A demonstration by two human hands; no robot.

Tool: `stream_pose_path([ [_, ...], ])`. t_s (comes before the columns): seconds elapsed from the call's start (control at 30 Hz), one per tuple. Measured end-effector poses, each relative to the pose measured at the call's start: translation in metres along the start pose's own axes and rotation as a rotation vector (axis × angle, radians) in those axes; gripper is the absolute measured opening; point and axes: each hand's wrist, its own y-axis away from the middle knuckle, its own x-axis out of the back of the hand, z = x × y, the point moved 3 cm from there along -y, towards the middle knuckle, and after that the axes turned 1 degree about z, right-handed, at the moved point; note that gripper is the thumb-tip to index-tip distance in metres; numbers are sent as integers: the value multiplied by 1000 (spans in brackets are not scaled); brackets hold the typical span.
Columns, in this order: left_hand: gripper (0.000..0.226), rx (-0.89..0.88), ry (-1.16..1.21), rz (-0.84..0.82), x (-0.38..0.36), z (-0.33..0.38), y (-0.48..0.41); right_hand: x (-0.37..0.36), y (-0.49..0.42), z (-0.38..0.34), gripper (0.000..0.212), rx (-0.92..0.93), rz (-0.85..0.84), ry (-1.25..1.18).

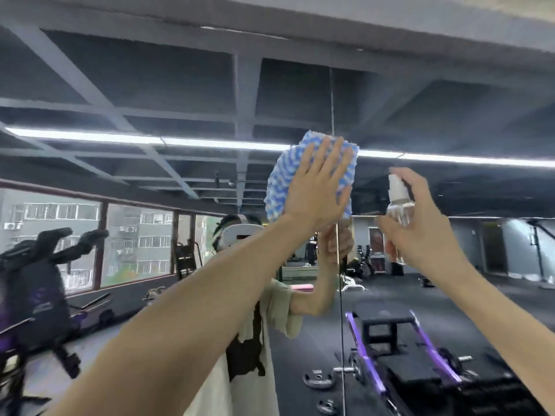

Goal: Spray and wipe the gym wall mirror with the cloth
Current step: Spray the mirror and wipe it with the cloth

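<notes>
Cloth [279, 181], pressed to mirror [150, 85] by flat left hand [315, 190], wipes; right hand [429, 232] grips bottle [399, 202] ready to spray.

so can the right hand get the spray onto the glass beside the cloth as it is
Probably yes: the right hand holds the spray bottle up near the mirror, with nothing between them; the left hand presses the cloth flat to one side.

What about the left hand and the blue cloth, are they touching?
Touching. The head view shows the left hand flat on the cloth, fingers spread over it.
</notes>
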Motion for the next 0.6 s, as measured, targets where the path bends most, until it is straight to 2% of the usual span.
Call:
stream_pose_path([
  [0.07,64,-54,-13,6,-3,-4,15,-1,4,6,64,-23,-9,-21],
  [0.13,64,-33,-14,9,-6,-25,39,-12,9,4,64,-25,-33,-50],
  [0.4,64,289,-87,20,22,-198,125,-102,15,-74,63,89,-129,-222],
  [0.6,66,513,-99,8,36,-332,223,-181,32,-132,70,87,-215,-372],
])
